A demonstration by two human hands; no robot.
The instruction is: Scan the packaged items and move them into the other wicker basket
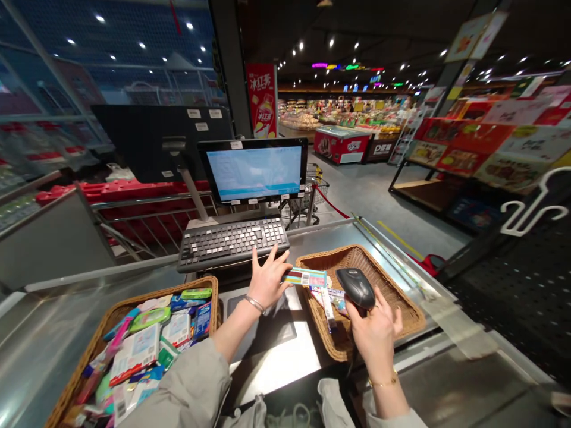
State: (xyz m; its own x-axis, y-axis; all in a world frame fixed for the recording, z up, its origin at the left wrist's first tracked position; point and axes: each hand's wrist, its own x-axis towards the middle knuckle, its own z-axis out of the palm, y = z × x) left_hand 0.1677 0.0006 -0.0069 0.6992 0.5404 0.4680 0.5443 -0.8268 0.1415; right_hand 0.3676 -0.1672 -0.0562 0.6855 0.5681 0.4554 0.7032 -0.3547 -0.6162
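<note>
Wicker basket at your left brims with small packets, and your left sleeve lies over its near edge. Your left hand, a metal bracelet on its wrist, has its fingers spread wide above the steel counter, just in front of the keyboard, with the monitor standing behind that. Your left thumb seems to pinch one end of a striped packet, though the exact grip is hard to tell. That packet lies level between your hands, touching the left and just beside the black scanner, with its far end close to the scanner's head. Your right hand, wearing a gold bracelet, curls around the scanner, gripping it. Under both sits a second wicker basket, holding a few packets. Further right, a black pegboard carries a white hook, with boxed goods on shelving behind.
</note>
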